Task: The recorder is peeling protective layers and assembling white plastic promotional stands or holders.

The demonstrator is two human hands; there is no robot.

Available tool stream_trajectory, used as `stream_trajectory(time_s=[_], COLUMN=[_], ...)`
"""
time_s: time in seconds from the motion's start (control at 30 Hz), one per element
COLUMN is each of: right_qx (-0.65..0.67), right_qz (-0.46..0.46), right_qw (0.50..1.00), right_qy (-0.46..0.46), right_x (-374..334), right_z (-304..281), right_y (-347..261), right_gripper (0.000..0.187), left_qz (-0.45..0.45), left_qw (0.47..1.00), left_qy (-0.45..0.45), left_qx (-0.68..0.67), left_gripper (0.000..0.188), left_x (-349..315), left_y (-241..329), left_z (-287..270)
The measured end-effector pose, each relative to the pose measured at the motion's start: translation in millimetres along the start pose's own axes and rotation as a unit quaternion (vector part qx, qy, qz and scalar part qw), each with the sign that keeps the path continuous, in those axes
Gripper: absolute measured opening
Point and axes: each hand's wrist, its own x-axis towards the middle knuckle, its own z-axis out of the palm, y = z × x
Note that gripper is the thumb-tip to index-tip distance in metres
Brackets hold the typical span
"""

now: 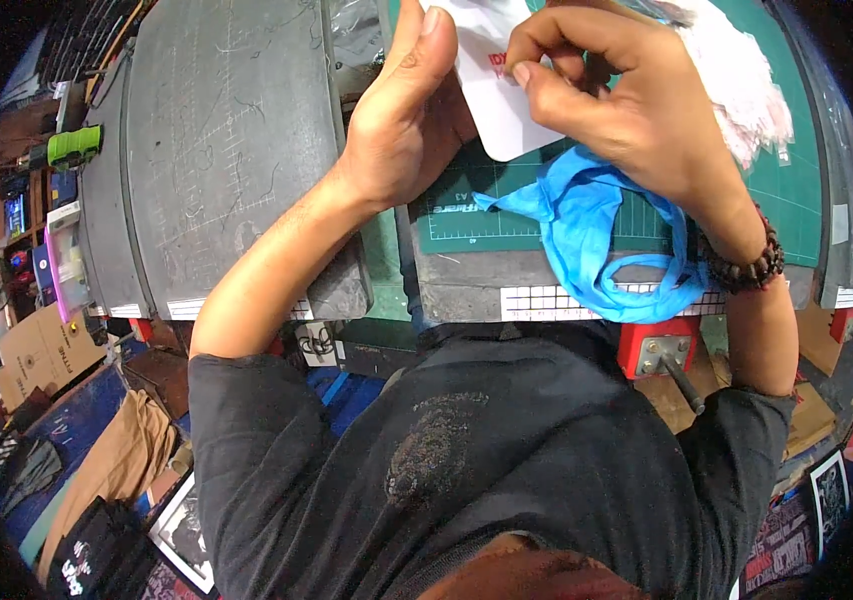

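Above the green gridded cutting mat (786, 215), the white, round-cornered flat card (504, 125) looks light, smooth, best taken by its edges; right hand (636, 100) pinched narrow, left hand's (401, 115) grip impossible to tell.

White card (506, 130): brightly lit, surface nearly washed out
Pale bundle (746, 90): highlights bleached
Black shirt (546, 420): rendered darker, folds softly shaded
Grey tabletop (226, 120): evenly lit, edges bowed by fisheye
Cardboard box (46, 350): softened, skewed near blacked-out rim

The white card (502, 112) runs past the top edge, partly hidden by the right hand (636, 105).
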Motion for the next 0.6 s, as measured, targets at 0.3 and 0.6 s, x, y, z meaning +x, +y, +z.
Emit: stream_trajectory(time_s=[0.3,0.6], right_qx=[-0.021,-0.044], right_qz=[0.013,0.005], right_qw=[1.000,0.999], right_qy=[0.001,0.012], right_x=[1,-1], right_z=[-1,-1], right_y=[-6,-5], right_gripper=[0.013,0.012], left_qz=[-0.003,0.027], left_qw=[1.000,0.998], left_qy=[0.001,-0.051], left_qx=[-0.017,-0.035], left_gripper=[0.064,0.063], left_x=[-1,2], left_y=[-3,-8], left_z=[-3,-12])
